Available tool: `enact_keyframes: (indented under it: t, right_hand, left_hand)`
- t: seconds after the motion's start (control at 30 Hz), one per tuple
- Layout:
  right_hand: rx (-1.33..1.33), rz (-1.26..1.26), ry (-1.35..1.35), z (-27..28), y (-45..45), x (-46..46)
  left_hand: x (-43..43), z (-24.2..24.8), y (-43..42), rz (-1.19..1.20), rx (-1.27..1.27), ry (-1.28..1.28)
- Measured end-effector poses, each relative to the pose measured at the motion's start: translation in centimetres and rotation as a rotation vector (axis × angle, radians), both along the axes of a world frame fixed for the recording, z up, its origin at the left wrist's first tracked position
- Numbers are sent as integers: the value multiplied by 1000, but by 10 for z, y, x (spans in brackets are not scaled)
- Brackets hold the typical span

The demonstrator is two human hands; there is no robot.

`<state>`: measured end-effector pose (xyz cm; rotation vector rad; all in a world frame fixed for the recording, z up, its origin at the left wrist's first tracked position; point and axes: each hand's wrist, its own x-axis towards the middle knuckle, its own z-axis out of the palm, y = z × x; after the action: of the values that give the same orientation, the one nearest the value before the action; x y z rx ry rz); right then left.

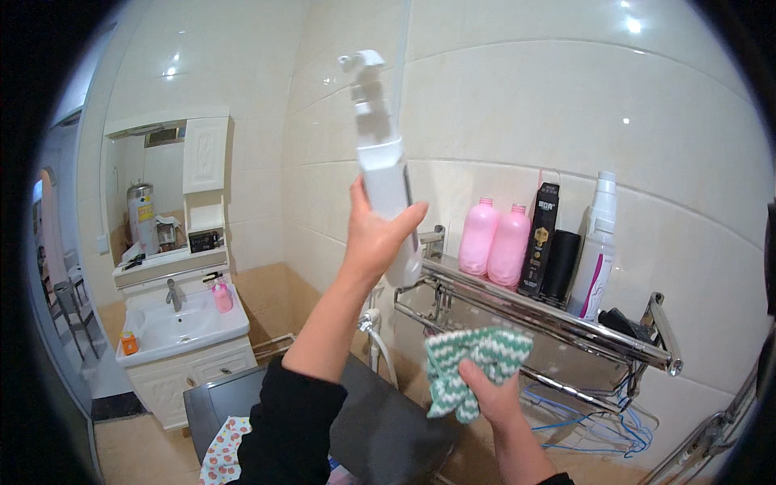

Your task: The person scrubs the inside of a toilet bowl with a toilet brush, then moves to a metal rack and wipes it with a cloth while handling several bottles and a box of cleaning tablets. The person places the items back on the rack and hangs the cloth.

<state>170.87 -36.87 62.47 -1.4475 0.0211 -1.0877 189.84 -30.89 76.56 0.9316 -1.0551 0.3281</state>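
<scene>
Raised before the tiled wall, my left hand (379, 233) grips a white plastic bottle (388, 188), its blurred upper end pointing up. Lower and to the right, my right hand (494, 388) holds a bunched green-and-white striped cloth (470, 364) in front of the chrome wall rack (503, 291). On the rack stand two pink bottles (479, 236), a tall black box (539, 242), a black cylinder (561, 264) and a white bottle with a purple stripe (595, 273).
Below my arms is a dark flat surface (376, 418) with a patterned cloth (224, 451) at its left. A white washbasin (182, 324) under a mirror cabinet (206, 154) is at the left. Blue wire hangers (630, 433) hang under the rack. A shower hose (382, 348) runs down the wall.
</scene>
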Motion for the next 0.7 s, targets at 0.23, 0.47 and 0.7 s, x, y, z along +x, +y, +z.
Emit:
enact_keyframes:
  t: [0.23, 0.47, 0.7]
  right_hand:
    - [-100, 11, 337, -23, -12, -37]
    - [-308, 60, 291, -36, -28, -53]
    - [-321, 115, 330, -55, -51, -53]
  left_hand:
    - [25, 22, -91, 178, 155, -20]
    - [47, 20, -128, 166, 379, 3]
    - [56, 7, -150, 37, 546, -13]
